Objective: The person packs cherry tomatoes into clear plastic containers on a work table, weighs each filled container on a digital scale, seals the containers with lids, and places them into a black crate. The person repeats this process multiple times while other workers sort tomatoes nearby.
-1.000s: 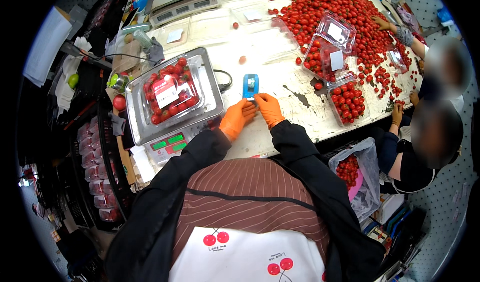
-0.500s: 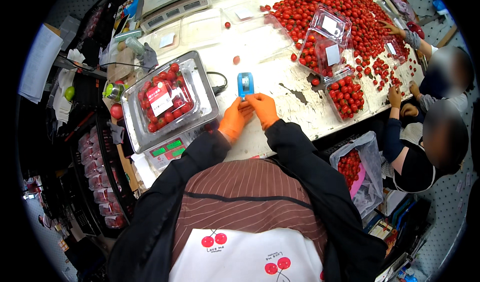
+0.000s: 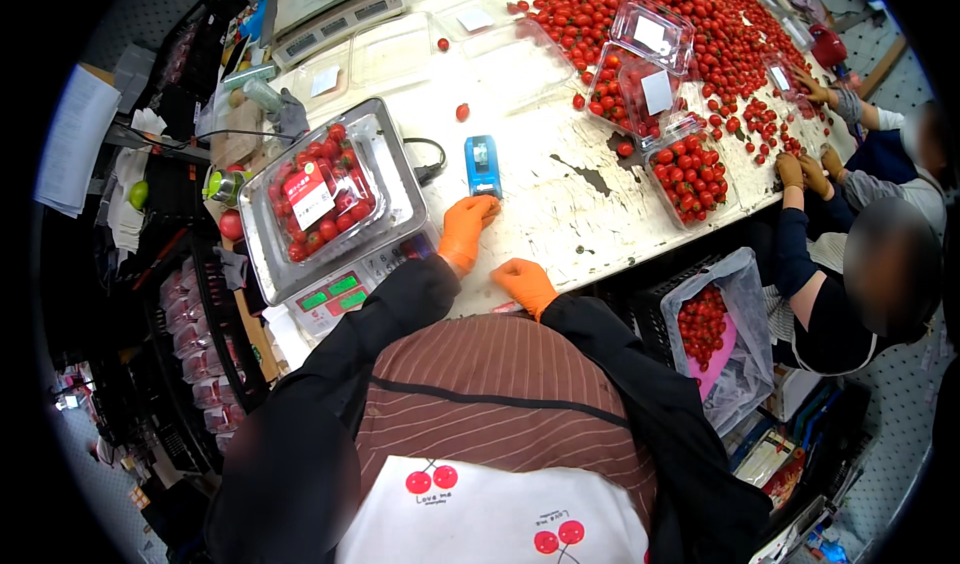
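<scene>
**While One Tomato Pack (image 3: 345,206) Rests on the Scale (image 3: 375,269), Loose Tomatoes (image 3: 720,34) Remain Unboxed**

Progress: Seen from beside the desk (image 3: 560,234), one portion appears nearly complete: the tomato pack sits on the metal tray, apparently closed and already labelled. Other portions look less advanced. At the right side of the desk, an open container (image 3: 688,184) is filled; just beyond it stands a second container (image 3: 610,99), its lid apparently raised. Judged by this layout, the large heap at the far right is left to be packed.

Device: The blue device (image 3: 482,169) lies on the desk, to the right of the scale.

Hands: The left hand (image 3: 468,232) has its fingers extended and close together at the device's lower end, apparently touching it; I cannot confirm a grip. The right hand (image 3: 525,284) has its fingers drawn in near the desk edge, apart from the device; I cannot tell whether it holds anything.

Markings: A red-and-white printed label (image 3: 308,192) tops the pack. Green displays (image 3: 345,284) are lit on the scale, their digits too small to verify from here. The blue device bears pale lettering below a small dark window. White labels (image 3: 656,92) near the second container show no print I can distinguish.
</scene>
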